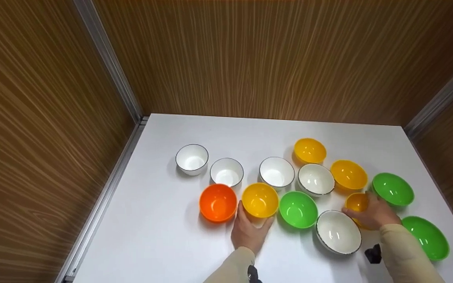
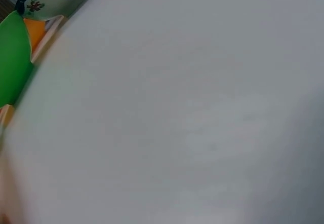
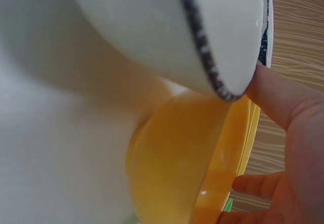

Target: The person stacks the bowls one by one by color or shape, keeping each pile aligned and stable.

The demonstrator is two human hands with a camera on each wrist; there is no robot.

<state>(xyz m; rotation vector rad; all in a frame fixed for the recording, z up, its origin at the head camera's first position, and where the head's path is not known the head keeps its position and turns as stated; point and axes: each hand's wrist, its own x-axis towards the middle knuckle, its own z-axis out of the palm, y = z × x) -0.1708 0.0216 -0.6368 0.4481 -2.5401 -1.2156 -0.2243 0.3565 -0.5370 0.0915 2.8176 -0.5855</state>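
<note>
My left hand (image 1: 249, 232) grips a yellow bowl (image 1: 260, 199) from its near side, thumb on the right and fingers on the left. To its left stands an orange bowl (image 1: 218, 203), to its right a green bowl (image 1: 298, 209). Over at the right, my right hand (image 1: 378, 214) holds a smaller yellow bowl (image 1: 355, 202) and covers part of it. In the right wrist view, fingers (image 3: 258, 184) touch this yellow bowl's rim, and the thumb overlaps the dark rim of a white bowl (image 3: 147, 21). The left wrist view barely catches the hand.
White bowls stand behind, among them one at the far left (image 1: 192, 159). Two yellow bowls, one at the back (image 1: 310, 150), and two green bowls, one by the right edge (image 1: 427, 237), lie around the right hand. Wood-grain panels (image 1: 226, 59) enclose the white table (image 1: 144, 220).
</note>
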